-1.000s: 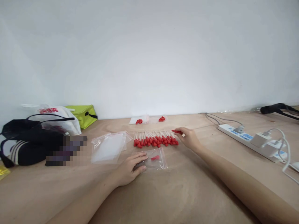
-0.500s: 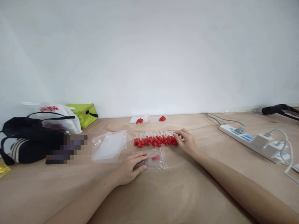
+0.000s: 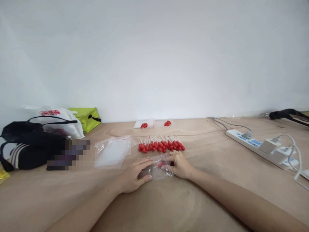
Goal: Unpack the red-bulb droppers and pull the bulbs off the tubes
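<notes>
A clear zip bag [image 3: 160, 175] lies flat on the table. My left hand [image 3: 137, 172] rests on its left end, fingers stretched out and the thumb apart from them. At the zip end on the right, my right hand [image 3: 180, 164] is closed, its fingertips at the bag's mouth. Between these fingertips is a red-tipped stick [image 3: 161, 164], its red part over or inside the bag; I cannot tell which, as the fingers hide the rest. Just behind both hands lies a row of red-tipped sticks [image 3: 160, 145], pale ends pointing away from me.
Flat zip bags [image 3: 113, 153] lie to the left. Two bags with red pieces [image 3: 144, 125] sit near the wall. A power strip [image 3: 253, 145] with chargers and cables is at right. A black bag [image 3: 36, 145], a white plastic bag [image 3: 77, 129] and a green bag [image 3: 87, 119] stand at left.
My right hand has moved from the right end of the stick row down and left to the bag's mouth. My left hand has stayed on the bag.
</notes>
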Action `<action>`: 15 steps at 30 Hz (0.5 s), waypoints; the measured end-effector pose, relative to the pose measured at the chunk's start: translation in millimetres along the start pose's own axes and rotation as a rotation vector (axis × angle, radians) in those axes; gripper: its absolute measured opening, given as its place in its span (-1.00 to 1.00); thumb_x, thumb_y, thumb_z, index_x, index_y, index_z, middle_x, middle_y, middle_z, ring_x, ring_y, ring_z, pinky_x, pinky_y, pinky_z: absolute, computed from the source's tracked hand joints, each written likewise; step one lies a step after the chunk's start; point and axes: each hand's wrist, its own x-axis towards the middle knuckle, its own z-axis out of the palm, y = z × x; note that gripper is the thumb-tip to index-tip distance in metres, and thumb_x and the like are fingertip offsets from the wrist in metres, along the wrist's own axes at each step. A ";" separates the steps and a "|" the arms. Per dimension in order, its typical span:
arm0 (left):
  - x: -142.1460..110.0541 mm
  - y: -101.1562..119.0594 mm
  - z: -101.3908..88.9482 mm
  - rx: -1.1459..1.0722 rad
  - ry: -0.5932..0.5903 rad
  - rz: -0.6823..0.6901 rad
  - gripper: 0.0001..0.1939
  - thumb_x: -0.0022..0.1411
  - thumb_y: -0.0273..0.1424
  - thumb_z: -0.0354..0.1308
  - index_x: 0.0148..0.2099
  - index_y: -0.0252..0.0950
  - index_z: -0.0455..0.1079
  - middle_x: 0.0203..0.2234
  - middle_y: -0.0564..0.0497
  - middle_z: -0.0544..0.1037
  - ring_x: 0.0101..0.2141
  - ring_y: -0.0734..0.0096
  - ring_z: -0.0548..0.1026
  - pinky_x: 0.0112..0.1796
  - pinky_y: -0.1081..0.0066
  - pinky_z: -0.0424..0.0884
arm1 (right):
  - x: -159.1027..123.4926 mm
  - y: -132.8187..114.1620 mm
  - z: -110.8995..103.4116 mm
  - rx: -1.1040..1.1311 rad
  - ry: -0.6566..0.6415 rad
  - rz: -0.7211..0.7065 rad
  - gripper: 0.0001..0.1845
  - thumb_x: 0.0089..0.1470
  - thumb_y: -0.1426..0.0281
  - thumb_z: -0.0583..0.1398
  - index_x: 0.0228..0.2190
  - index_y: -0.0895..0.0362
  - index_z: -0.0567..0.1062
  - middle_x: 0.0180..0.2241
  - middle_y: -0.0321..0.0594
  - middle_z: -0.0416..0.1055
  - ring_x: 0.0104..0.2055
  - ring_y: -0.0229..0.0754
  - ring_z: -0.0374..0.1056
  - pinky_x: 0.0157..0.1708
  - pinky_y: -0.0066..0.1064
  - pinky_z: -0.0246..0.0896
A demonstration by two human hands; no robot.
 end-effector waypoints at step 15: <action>-0.6 -7.9 1.3 -0.062 0.007 -0.005 -0.54 0.15 -0.17 -0.01 0.09 -0.15 0.19 0.10 -0.02 0.20 0.09 0.24 0.14 0.07 0.16 0.08 | 6.2 16.6 -34.6 0.462 0.681 0.178 -0.72 0.00 0.15 0.06 -0.39 0.12 0.30 -0.49 -0.24 0.31 -0.43 -0.26 0.23 -0.38 -0.39 0.15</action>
